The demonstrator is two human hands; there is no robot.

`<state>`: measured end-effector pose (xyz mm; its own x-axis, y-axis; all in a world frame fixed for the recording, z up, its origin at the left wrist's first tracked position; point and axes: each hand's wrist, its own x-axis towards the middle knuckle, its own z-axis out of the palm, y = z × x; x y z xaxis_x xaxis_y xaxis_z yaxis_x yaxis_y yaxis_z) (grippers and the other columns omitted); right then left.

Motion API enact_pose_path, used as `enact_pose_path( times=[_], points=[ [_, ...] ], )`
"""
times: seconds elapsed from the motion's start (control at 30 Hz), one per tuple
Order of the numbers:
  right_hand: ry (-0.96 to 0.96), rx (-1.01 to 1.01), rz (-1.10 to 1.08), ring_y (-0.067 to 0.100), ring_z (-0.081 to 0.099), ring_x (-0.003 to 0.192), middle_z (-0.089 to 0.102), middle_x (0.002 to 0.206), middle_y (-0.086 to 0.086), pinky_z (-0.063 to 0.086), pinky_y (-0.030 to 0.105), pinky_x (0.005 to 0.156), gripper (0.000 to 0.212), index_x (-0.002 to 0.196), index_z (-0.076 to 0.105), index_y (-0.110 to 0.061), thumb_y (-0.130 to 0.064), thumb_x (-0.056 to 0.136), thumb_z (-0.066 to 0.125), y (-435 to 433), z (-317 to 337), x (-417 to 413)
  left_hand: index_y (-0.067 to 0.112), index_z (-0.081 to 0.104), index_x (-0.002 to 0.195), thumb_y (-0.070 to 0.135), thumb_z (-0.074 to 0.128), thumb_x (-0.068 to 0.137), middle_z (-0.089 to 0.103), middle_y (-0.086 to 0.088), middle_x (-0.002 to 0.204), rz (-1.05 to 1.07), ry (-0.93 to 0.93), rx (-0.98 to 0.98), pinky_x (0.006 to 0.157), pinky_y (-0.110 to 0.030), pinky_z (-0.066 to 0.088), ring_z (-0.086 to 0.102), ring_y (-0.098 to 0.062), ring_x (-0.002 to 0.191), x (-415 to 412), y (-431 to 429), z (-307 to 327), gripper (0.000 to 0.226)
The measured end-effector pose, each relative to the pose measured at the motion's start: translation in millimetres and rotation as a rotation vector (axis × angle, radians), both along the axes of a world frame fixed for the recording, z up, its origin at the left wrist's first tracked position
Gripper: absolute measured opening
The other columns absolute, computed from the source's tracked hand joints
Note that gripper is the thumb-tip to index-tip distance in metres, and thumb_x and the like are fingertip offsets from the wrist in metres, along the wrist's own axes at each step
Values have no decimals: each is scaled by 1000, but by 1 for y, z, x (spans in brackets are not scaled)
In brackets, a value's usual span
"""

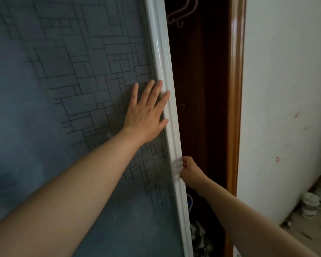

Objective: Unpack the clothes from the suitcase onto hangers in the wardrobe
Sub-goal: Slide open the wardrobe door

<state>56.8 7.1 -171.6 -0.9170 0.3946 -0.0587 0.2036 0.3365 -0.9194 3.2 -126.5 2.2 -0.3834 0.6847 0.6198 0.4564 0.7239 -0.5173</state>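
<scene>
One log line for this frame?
left hand: flat on door | right hand: grips door frame | wardrobe: gap open, hanger inside

Text: none is being shown legibly.
Door glass (72,62): only thin crossing lines are being displayed, left of the gripped door frame (162,67).
Floor tub (309,203): nothing is being made out, well right of the grip.

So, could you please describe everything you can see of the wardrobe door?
The wardrobe door is a grey-blue panel printed with thin dark lines forming rectangles, edged by a glossy white frame. It stands partly open, a dark gap to its right. The left hand lies flat on the panel, fingertips on the frame; the right hand grips the frame's edge lower down.
</scene>
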Motion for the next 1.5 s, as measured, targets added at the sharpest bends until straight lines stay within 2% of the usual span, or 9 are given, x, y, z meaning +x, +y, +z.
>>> enact_pose_path(
  times=[0.23,0.43,0.73,0.9,1.07,1.17,1.27,1.37,1.5],
  points=[
    [-44,15,146,19,56,95,53,120,10,47,23,67,47,133,39,-15,2,90,45,-60,3,4,19,-12,152,60,41,91,-19,-11,158,126,-35,232,115,-56,-11,-16,-27,146,18,-53,1,91],
    [-68,41,295,23,58,105,58,119,8,52,33,87,38,125,46,-13,1,90,46,-113,5,3,17,-19,150,65,44,87,-21,-15,157,246,-97,441,114,-57,-10,-20,-29,145,30,-101,2,101],
    [-63,58,458,25,61,103,63,116,4,53,38,91,34,117,57,-25,-10,88,49,-178,10,10,22,-27,146,73,35,84,-23,-9,158,385,-74,459,112,-59,-11,-21,-25,145,43,-180,1,101],
    [-60,44,544,32,61,111,62,122,12,52,45,93,38,126,57,-15,-10,89,49,-209,19,16,21,-29,145,75,29,84,-25,-5,157,454,-39,495,110,-56,-16,-21,-21,145,47,-215,3,100],
    [-84,3,631,27,55,120,59,128,10,48,28,91,37,129,56,-10,-3,95,45,-234,23,17,23,-32,143,75,28,84,-24,-7,157,516,-3,474,108,-57,-17,-19,-24,146,53,-249,2,99],
    [-84,-45,705,20,55,109,59,128,16,44,8,70,38,126,56,1,9,95,37,-255,23,15,23,-27,146,69,33,86,-21,-12,158,563,13,469,109,-59,-15,-16,-29,146,58,-265,3,97],
    [-65,-64,773,25,56,109,58,127,23,44,14,81,37,124,57,6,11,93,37,-277,21,10,21,-26,147,66,34,85,-18,-15,158,635,29,462,111,-60,-13,-14,-33,146,62,-279,4,97],
    [-54,-92,840,25,57,94,55,127,32,44,11,70,39,125,54,10,14,92,35,-294,17,5,18,-23,148,65,35,85,-21,-16,157,681,75,458,111,-58,-15,-19,-33,144,66,-293,2,98],
    [-53,-97,883,31,57,93,57,122,31,48,28,75,42,126,54,8,18,90,34,-315,16,8,9,-20,148,61,31,87,-22,-11,157,734,156,394,112,-55,-15,-20,-27,145,69,-310,0,95]
  ],
)
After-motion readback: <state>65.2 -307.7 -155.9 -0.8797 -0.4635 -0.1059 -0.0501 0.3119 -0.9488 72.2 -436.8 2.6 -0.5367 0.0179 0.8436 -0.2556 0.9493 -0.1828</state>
